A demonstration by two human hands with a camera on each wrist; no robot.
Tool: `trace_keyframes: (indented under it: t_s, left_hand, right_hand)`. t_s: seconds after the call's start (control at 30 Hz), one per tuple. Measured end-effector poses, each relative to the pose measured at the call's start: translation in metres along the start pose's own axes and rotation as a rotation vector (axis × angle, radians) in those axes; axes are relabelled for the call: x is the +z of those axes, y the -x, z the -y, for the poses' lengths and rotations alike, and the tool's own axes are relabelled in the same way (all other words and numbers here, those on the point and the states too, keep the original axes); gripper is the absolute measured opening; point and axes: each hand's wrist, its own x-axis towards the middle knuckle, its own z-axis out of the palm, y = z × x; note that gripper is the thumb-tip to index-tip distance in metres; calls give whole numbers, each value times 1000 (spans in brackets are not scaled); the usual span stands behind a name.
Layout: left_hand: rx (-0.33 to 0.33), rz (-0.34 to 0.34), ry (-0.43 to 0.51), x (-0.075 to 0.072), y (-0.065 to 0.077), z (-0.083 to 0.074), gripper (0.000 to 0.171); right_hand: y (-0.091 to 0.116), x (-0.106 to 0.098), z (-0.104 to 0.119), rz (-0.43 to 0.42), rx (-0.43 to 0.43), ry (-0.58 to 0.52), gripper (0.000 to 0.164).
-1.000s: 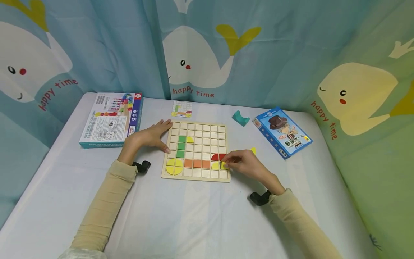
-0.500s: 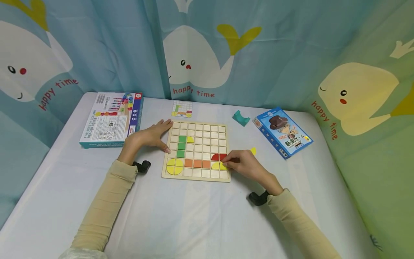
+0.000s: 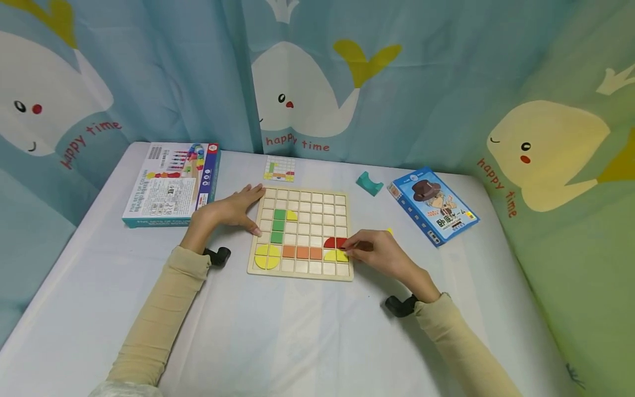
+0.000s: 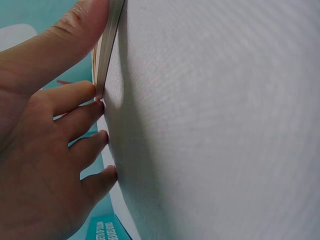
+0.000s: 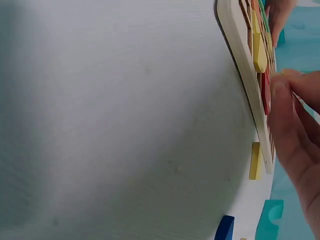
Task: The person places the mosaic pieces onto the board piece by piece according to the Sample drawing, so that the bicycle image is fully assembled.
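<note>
A square wooden grid board [image 3: 297, 273] lies on the table with green, orange, red and yellow pieces in its cells. Along its left edge rests my left hand [image 3: 233, 209], fingers spread, thumb against the rim; the left wrist view shows the thumb at the board's side. My right hand [image 3: 379, 251] is at the right edge, thumb and index fingertips close together beside a yellow quarter-circle piece [image 3: 341, 256] under the red quarter-circle pieces [image 3: 329, 242]. That yellow piece lies in its cell. Whether the fingertips still pinch it, I cannot tell.
A pattern card [image 3: 279, 168] lies behind the board. Boxes stand at both sides, a bead-game box [image 3: 171, 182] left and a blue game box [image 3: 434, 204] right. A teal curved piece [image 3: 369, 183], a yellow piece [image 5: 254, 161] and a blue piece [image 5: 224, 228] lie loose on the right.
The yellow piece, earlier tilted in my right fingertips, has gone down into its cell. My right fingertips have since shifted slightly right. The left hand stays on the board's edge.
</note>
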Motion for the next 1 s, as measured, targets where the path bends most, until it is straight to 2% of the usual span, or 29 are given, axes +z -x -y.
trace_keyframes:
  t_s: [0.2, 0.43, 0.6, 0.83, 1.0]
  left_hand:
    - [-4, -5, -1, 0, 0, 0, 112]
    - [10, 2, 10, 0, 2, -1, 112]
    - [6, 0, 4, 0, 1, -1, 112]
    - [2, -2, 2, 0, 0, -1, 112]
    - [5, -3, 1, 0, 1, -1, 111]
  right_hand:
    - [-3, 1, -1, 37, -72, -12, 19]
    - [-5, 5, -1, 83, -84, 54, 22]
    - [-3, 4, -1, 77, -74, 60, 19]
    - [-1, 1, 1, 68, -48, -3, 17]
    - [2, -5, -4, 17, -31, -6, 15]
